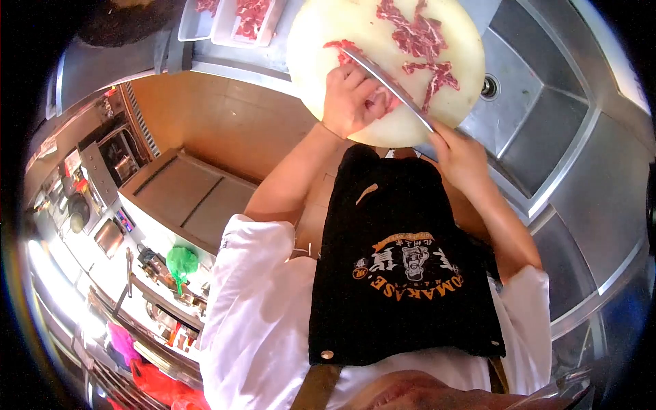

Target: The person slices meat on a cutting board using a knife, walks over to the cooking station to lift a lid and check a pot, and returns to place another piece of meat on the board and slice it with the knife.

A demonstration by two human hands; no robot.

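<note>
My right hand [460, 156] is closed round the handle of a long kitchen knife [386, 80]. Its blade slants up and left across the round, pale cutting board [321, 27]. My left hand [352, 99], fingers curled, presses on a piece of raw red meat [378, 102] right beside the blade; part of that piece is hidden under the fingers. A thin bit of meat [338, 45] lies at the blade's tip. Beyond the knife, several cut slices of raw meat [420, 37] are spread over the right half of the board.
White trays [222, 31] with meat stand at the upper left on the steel counter. To the board's right is a steel sink [540, 130] with a drain [489, 87]. At the left are a low steel-topped unit [191, 195] and shelves of kitchen gear, including a green bag [181, 263].
</note>
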